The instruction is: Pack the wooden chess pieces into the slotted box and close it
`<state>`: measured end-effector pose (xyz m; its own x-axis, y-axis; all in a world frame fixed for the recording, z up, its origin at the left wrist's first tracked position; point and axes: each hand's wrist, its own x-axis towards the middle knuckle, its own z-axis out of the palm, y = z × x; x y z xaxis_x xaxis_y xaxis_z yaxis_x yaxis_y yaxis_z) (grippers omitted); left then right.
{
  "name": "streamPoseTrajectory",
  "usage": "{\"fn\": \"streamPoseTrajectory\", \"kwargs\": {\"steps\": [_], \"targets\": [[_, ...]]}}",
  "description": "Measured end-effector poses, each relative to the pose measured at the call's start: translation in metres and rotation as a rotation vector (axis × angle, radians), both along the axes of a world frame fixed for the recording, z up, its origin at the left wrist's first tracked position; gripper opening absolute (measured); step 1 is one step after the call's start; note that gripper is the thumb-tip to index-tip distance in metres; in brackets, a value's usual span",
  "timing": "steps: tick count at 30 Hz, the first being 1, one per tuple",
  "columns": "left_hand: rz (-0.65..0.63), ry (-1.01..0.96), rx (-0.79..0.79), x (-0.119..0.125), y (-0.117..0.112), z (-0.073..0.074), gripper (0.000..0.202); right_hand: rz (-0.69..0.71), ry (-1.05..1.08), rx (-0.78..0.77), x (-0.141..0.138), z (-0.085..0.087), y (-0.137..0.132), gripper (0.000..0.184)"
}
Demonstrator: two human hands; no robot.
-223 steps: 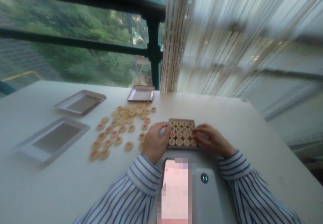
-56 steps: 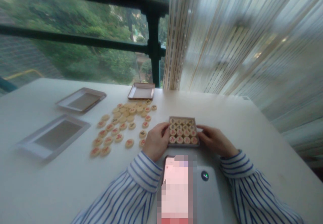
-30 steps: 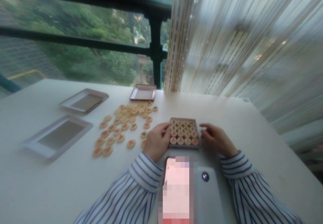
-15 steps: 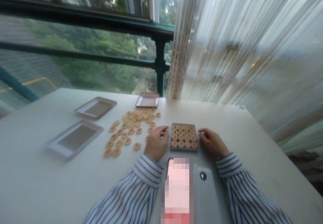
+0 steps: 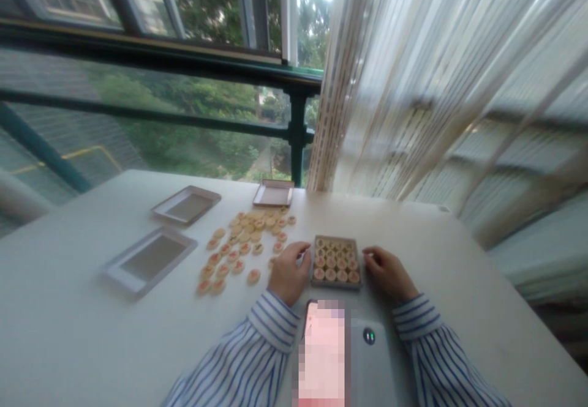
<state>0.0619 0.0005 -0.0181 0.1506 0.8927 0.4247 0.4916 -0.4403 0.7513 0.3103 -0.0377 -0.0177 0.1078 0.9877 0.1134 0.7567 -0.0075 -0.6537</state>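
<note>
On the white table sits a shallow square box [image 5: 313, 278] filled with rows of round wooden Chinese chess pieces [image 5: 331, 275], some marked red and some dark. My left hand [image 5: 290, 272] rests just left of the box, its fingers loosely bent and the thumb apart from them. To the right of the box lies my right hand [image 5: 389, 272], fingertips pointing toward its side, slightly spread. Neither hand holds anything that I can see. More pieces [image 5: 237, 266] lie scattered left of my left hand, which hides a few of them.
Three shallow trays or lids stand at the left and back: a near tray [image 5: 195, 245], a middle tray [image 5: 218, 197] and a far tray [image 5: 274, 205]. Before me lie a phone [image 5: 321, 352] and a white device with a small round display [image 5: 369, 336]. Beyond are railings and a curtain [image 5: 390, 119].
The view has tilted up a little, so everything sits slightly lower in the picture. Green marks now show on the device's round display. The hands and pieces keep their places.
</note>
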Motion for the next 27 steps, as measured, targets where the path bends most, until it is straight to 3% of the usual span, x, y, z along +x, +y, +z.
{"fn": "streamPoseTrajectory", "kwargs": {"steps": [8,19,27], "targets": [[0.009,-0.010,-0.049,-0.003,-0.001,-0.001,0.021,0.002,0.050,-0.036,-0.003,0.004,-0.005,0.034],[0.018,-0.001,-0.029,-0.012,-0.018,0.014,0.019,0.012,0.046,0.014,0.009,-0.001,-0.004,0.035],[-0.004,0.007,-0.035,-0.031,-0.030,0.018,0.017,0.096,-0.126,0.149,-0.004,0.023,-0.006,0.030]]}}
